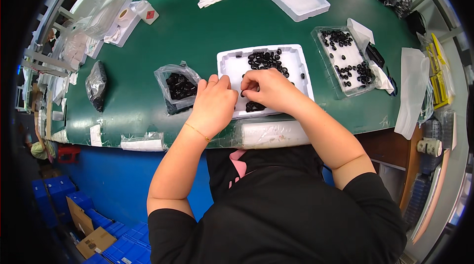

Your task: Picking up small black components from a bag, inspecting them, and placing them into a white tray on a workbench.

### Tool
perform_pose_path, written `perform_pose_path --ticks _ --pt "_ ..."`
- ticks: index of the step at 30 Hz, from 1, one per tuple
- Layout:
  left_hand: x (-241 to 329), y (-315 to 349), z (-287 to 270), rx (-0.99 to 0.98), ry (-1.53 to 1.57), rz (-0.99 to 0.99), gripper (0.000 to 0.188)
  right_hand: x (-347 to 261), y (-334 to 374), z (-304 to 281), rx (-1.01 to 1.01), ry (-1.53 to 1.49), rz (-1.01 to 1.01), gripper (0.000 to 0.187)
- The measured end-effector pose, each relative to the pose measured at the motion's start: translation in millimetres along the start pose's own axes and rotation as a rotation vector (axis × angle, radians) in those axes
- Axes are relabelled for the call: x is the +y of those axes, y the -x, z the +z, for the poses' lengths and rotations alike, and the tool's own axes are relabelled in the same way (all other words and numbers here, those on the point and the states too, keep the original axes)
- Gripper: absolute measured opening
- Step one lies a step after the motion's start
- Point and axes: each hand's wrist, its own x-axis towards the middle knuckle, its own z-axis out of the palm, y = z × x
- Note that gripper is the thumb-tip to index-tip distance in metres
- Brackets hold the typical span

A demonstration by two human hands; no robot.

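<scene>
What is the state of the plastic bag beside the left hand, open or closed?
Open. The plastic bag has its mouth spread wide, and glossy black pieces show inside through the opening.

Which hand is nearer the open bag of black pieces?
Left. The left hand is just right of the bag; the right hand is farther off, over the white tray.

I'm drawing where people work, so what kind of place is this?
Probably a small-parts workshop or factory: there's a big green worktable, a shallow white tray with lots of small shiny black pieces, and blue plastic crates lower down.
</scene>
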Motion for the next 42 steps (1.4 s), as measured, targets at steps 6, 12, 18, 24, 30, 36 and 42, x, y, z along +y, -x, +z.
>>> perform_pose_path --ticks 6,12,18,24,30,36,42 --pt "14 0 -36 0.199 0.693 -0.219 0.011 -19 15 -21 0.128 -0.260 0.090 0.008" --pt "36 16 -58 0.454 1.439 -0.130 0.013 -52 35 -33 0.238 -0.609 -0.147 0.016" --pt "47 30 -67 0.449 1.671 -0.131 0.015 -79 50 -33 0.346 -0.615 -0.278 0.026" --pt "50 32 -66 0.533 1.637 -0.073 0.014 -85 53 -33 0.332 -0.615 -0.344 0.030" --pt "56 35 -70 0.526 1.661 -0.088 0.014 -85 52 -32 0.298 -0.660 -0.351 0.029" --pt "54 35 -67 0.551 1.684 -0.069 0.015 -86 52 -31 0.294 -0.691 -0.339 0.026" --pt "51 34 -66 0.394 2.010 -0.035 0.011 -85 49 -29 0.192 -1.008 -0.284 0.024"
